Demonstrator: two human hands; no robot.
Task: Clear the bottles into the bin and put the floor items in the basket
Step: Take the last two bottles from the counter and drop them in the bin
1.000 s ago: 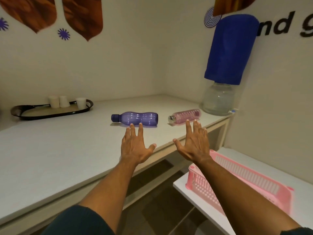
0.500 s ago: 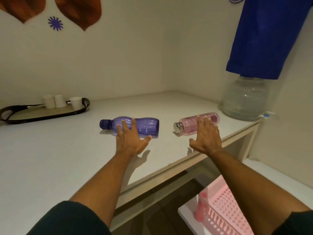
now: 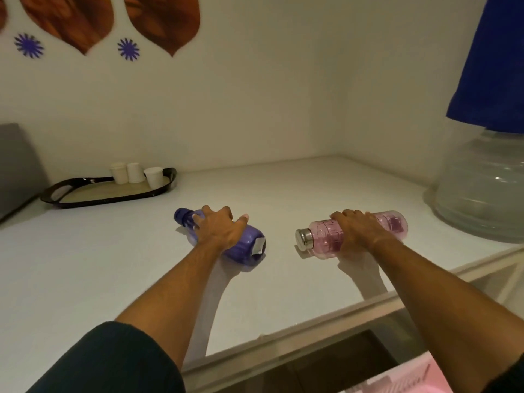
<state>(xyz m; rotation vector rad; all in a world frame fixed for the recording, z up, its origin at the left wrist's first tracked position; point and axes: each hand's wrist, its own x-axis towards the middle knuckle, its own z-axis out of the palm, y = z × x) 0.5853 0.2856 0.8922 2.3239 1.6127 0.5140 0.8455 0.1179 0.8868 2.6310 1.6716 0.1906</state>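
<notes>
Where the white counter [image 3: 99, 279] meets the wall at far left, a black oval tray [image 3: 107, 192] carries three white paper cups [image 3: 136, 174]. Nearer the middle, the left hand [image 3: 218, 229] curls over a translucent purple plastic bottle [image 3: 246, 246] lying on its side — cap pointing away. The right hand [image 3: 358, 229] grasps a clear pink plastic bottle [image 3: 323, 239], also lying flat, steel cap leftward. At far right stands a large clear water jug [image 3: 479, 191] — draped above in blue cloth [image 3: 493, 66].
</notes>
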